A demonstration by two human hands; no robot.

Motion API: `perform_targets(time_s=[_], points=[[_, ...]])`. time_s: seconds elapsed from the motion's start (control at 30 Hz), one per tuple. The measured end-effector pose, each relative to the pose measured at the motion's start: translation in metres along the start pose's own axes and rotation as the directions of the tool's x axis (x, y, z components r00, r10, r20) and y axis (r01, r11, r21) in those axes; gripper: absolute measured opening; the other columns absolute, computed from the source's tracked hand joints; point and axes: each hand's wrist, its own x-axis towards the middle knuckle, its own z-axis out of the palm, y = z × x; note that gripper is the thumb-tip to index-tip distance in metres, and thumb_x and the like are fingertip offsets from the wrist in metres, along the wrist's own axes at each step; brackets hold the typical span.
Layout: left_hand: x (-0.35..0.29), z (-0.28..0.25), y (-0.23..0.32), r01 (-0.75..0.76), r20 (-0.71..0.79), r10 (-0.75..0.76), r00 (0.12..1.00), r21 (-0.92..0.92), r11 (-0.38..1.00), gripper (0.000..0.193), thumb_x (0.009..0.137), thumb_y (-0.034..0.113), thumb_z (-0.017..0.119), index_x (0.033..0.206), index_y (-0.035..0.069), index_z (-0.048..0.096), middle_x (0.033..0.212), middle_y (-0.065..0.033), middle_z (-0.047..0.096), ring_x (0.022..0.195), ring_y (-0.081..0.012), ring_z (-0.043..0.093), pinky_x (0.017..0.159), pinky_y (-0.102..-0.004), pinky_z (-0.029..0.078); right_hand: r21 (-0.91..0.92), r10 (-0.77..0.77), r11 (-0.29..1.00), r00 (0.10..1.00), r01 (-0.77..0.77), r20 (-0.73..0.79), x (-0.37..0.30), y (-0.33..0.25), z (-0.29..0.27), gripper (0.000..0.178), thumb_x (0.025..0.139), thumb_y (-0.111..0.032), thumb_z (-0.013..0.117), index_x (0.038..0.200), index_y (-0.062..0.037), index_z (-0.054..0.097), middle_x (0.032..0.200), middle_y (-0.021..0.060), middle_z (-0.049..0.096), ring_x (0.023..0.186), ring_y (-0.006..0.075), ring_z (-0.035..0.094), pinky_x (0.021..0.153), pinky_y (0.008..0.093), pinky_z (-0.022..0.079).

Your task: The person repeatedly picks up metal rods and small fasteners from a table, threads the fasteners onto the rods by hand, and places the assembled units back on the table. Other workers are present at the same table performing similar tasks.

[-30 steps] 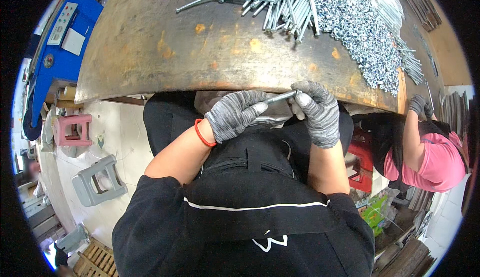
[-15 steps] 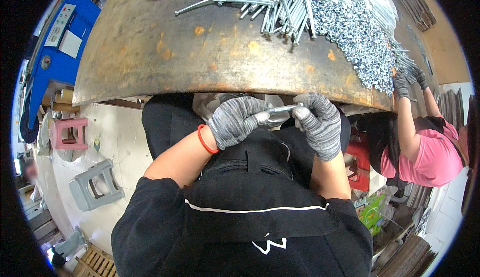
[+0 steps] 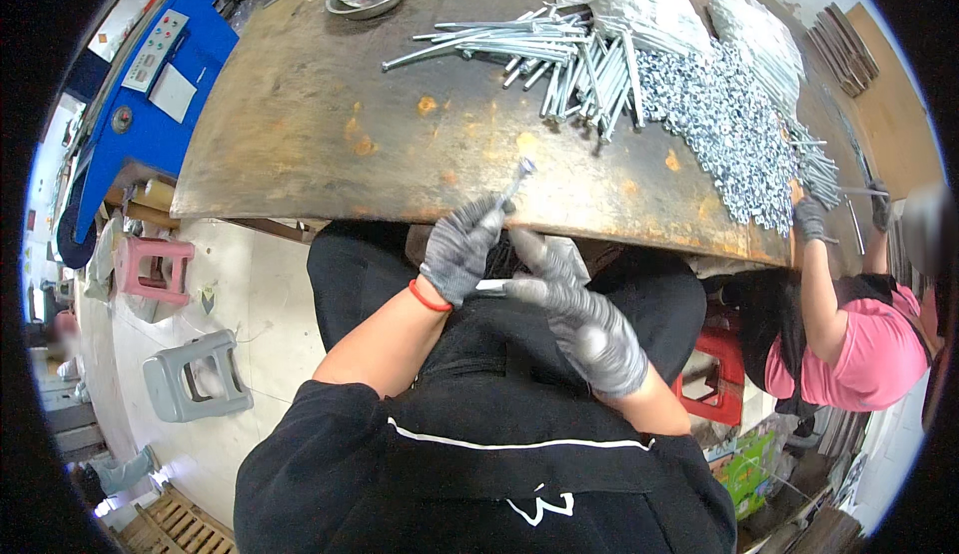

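My left hand, in a grey knitted glove, is closed around a long silvery bolt. The bolt slants upward past the table's near edge, with a wider piece at its upper end that is too blurred to tell as head or nut. My right hand, gloved the same way, is beside it over my lap, fingers stretched out and somewhat smeared, with nothing visible in it. Farther off on the metal table lie a pile of long bolts and a large heap of small nuts.
Clear plastic bags lie behind the heaps. A metal bowl holding a dark flat object stands at the far left. At right, a co-worker in a pink top handles bolts with gloved hands. Stools and a blue machine are at left.
My left hand has tilted the bolt upward toward the table. My right hand has let go of it, opened and moved down. The view has shifted, showing more of the table's far side.
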Motion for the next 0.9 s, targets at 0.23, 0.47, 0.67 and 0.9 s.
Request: perform_targets(time_s=[0.23,0.47,0.67,0.9], points=[[-0.031,-0.010,-0.012,-0.024,0.343,-0.153,0.927,0.462,0.887,0.026,0.086,0.018,0.060,0.106,0.001,0.063,0.095,-0.0126,0.067,0.089,-0.0183,0.062,0.081,-0.0293,0.047,-0.545,0.065,0.820,0.974,-0.175,-0.215,-0.018,0.034,-0.032,0.018,0.083,-0.008,0.060,0.099,-0.0031,0.061,0.094,0.0144,0.061,0.090,0.0293,0.059,0.083,0.0353,0.046],[-0.003,-0.004,-0.046,-0.272,0.377,-0.146,0.915,0.842,0.466,0.028,0.088,0.026,0.056,0.105,0.006,0.064,0.096,-0.0146,0.065,0.090,-0.0272,0.062,0.079,-0.0339,0.048,-0.504,0.286,0.747,0.893,-0.435,-0.347,-0.024,0.077,-0.045,0.013,0.088,-0.015,0.055,0.094,-0.0028,0.054,0.080,0.0191,0.058,0.075,0.0352,0.058,0.066,0.0386,0.047],[0.022,-0.001,-0.086,-0.179,0.150,-0.310,0.939,0.982,-0.065,0.065,0.085,0.044,0.051,0.137,0.010,0.035,0.123,-0.0214,0.052,0.113,-0.0339,0.051,0.099,-0.0380,0.038,-0.571,0.100,0.698,0.848,-0.432,-0.520,-0.012,0.074,-0.092,0.018,0.085,-0.019,0.060,0.091,-0.0017,0.059,0.082,0.0167,0.062,0.076,0.0248,0.061,0.071,0.0358,0.047],[0.055,0.000,0.008,0.008,0.449,-0.321,0.834,0.571,0.821,0.032,0.083,0.017,0.064,0.112,0.004,0.059,0.101,-0.0093,0.065,0.090,-0.0152,0.061,0.082,-0.0304,0.048,-0.568,0.096,0.102,0.576,-0.817,-0.812,0.031,0.095,-0.236,0.045,0.086,-0.024,0.051,0.129,-0.0106,0.045,0.118,0.0199,0.056,0.106,0.0345,0.056,0.090,0.0423,0.044]])
